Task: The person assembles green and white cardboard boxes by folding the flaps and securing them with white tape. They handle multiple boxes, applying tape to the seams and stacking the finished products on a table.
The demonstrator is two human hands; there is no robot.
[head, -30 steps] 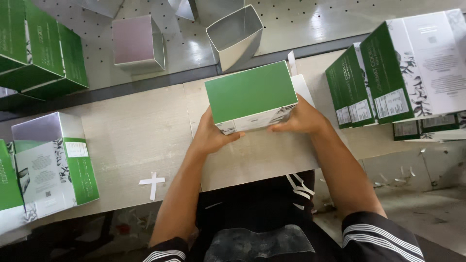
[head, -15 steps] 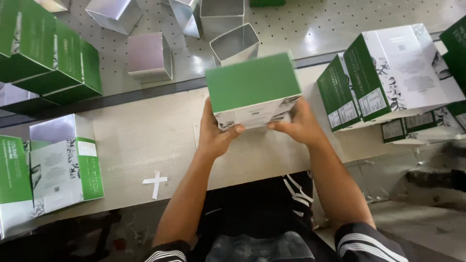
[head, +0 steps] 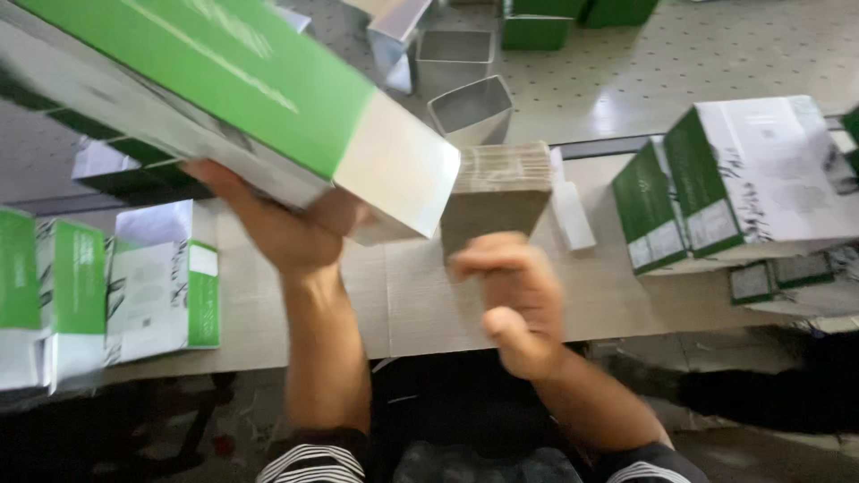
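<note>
Your left hand (head: 286, 228) grips the green box (head: 224, 98) from beneath; right hand (head: 514, 295) pinches the cardboard stack (head: 497, 192). One-handed, the tilted box may slip

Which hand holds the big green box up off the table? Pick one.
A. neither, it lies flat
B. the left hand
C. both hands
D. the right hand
B: the left hand alone props the green box up, while the right hand is apart, by the grey stack.
</note>
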